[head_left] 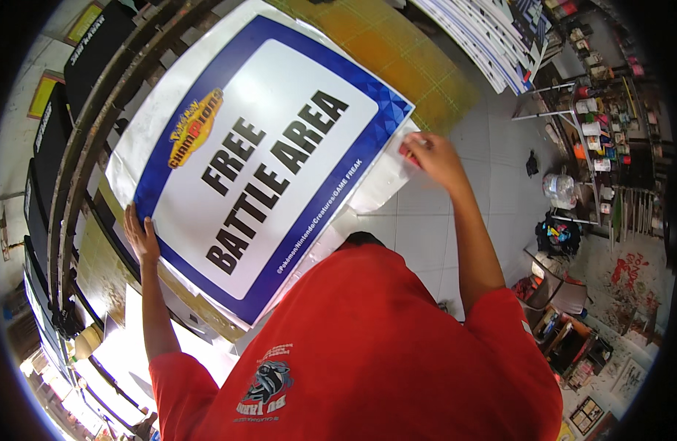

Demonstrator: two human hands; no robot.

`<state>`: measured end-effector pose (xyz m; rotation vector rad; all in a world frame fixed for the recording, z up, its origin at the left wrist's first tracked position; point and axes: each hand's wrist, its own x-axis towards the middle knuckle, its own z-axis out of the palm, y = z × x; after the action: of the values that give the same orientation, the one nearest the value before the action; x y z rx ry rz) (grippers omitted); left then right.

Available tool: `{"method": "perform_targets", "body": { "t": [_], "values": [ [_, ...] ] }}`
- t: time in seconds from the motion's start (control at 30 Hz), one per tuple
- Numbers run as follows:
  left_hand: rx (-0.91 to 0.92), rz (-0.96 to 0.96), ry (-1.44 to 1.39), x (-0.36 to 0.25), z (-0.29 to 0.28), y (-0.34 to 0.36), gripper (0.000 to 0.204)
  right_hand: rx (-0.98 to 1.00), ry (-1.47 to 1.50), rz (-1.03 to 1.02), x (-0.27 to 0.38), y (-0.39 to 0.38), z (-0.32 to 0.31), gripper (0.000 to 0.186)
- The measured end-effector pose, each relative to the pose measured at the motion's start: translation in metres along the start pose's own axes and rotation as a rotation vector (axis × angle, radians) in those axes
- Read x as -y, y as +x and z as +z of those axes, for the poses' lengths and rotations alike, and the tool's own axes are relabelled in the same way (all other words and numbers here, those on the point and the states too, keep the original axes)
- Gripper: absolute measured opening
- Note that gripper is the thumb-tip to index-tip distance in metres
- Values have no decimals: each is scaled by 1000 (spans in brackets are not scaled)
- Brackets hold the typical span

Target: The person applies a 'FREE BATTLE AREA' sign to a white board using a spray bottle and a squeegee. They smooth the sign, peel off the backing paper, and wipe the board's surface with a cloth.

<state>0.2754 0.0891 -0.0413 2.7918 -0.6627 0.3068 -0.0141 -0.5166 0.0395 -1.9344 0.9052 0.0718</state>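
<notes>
A large printed sign sheet [280,66] with a blue border, a white middle and bold black lettering lies flat before me. Paler sheet material [382,180] sticks out past its near right edge. At the sign's left corner my left hand [141,237] rests with its fingers stretched out on the blue border. Just off the right corner, my right hand [435,158] is closed around a small red tool [407,153]. The fingers hide most of that tool, so its exact kind does not show.
Under the sign is a yellowish, grid-lined cutting mat [427,81]. Dark curved rails [66,169] run along the left. Stacked white boards [493,37] stand at the far right, near cluttered shelves [596,140]. A clear plastic bottle [559,187] is on the floor.
</notes>
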Motion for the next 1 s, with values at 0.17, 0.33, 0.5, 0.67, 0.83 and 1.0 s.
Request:
{"method": "perform_targets", "body": {
  "t": [0.17, 0.33, 0.5, 0.67, 0.83, 1.0],
  "values": [
    [-183, -29, 58, -5, -1, -1, 55, -293, 209, -55, -24, 68, -32, 34],
    [-350, -270, 210, -46, -32, -7, 55, -351, 180, -184, -44, 132, -50, 29],
    [-100, -547, 57, -100, -57, -80, 62, -449, -96, -402, -36, 162, -58, 33],
    [77, -650, -4, -240, -50, -151, 67, -352, -227, -638, 0, 149, -64, 28],
    [41, -797, 56, -274, -26, -180, 74, -433, -351, -696, -6, 192, -65, 35],
    [-51, -1040, 19, -255, -34, -193, 74, -346, -479, -827, 21, 152, -52, 45]
  ]
}}
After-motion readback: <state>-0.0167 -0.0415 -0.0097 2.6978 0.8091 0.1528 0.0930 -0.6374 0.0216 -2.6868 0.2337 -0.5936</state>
